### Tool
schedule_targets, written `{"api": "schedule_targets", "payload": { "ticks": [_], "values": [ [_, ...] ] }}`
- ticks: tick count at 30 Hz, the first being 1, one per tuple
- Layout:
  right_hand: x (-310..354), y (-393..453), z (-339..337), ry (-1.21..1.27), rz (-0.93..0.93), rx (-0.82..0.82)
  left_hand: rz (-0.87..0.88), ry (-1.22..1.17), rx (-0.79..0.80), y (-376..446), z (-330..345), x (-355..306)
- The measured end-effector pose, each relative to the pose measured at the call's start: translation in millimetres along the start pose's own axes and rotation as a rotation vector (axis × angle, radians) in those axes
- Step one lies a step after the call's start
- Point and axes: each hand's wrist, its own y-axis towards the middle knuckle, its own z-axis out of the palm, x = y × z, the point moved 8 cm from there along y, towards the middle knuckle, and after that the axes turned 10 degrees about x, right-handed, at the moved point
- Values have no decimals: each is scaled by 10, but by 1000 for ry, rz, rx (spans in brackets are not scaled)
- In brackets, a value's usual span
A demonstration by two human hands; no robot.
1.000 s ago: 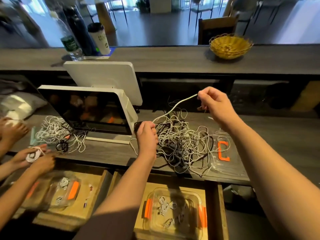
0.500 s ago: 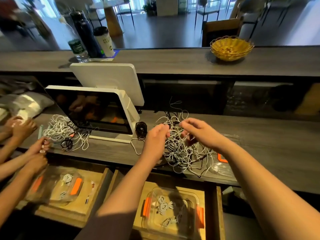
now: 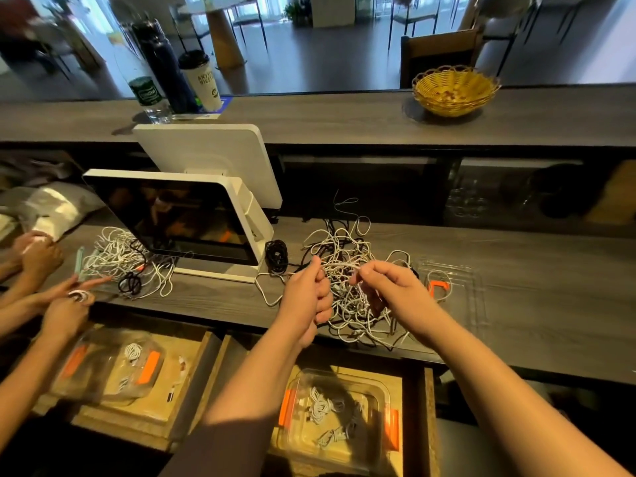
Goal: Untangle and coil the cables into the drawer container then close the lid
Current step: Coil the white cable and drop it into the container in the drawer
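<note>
Gripped a white cable (image 3: 339, 266) in the curled left hand (image 3: 306, 301); pinched the same strand with the right hand (image 3: 389, 287), directly above the cable tangle (image 3: 358, 287). Beneath the tangle, open container (image 3: 335, 421) in the drawer; right of it, lid (image 3: 461, 297).

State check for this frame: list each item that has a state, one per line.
Left hand: gripping a white cable.
Right hand: pinching a white cable.
Cable pile: tangled, on the counter.
Drawer: open.
Container: uncovered, coiled cables inside.
Lid: off, flat on the counter.
</note>
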Motion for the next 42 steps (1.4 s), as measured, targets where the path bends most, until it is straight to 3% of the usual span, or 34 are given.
{"api": "schedule_targets", "payload": {
  "ticks": [4,11,18,27,34,42],
  "values": [
    [-66,-89,30,21,18,-9,-9,-41,10,2,92,59],
    [-225,-235,-10,-34,90,9,-12,-254,191,-6,198,119],
    [-333,-360,-9,-127,104,27,-70,-105,223,-47,284,213],
    [-374,-488,-140,-71,138,-179,-94,-65,372,-106,511,339],
    [-357,-522,-59,-123,145,-192,17,180,311,-139,591,296],
    [-496,-475,46,-197,224,-139,134,95,152,-74,488,218]
  ]
}}
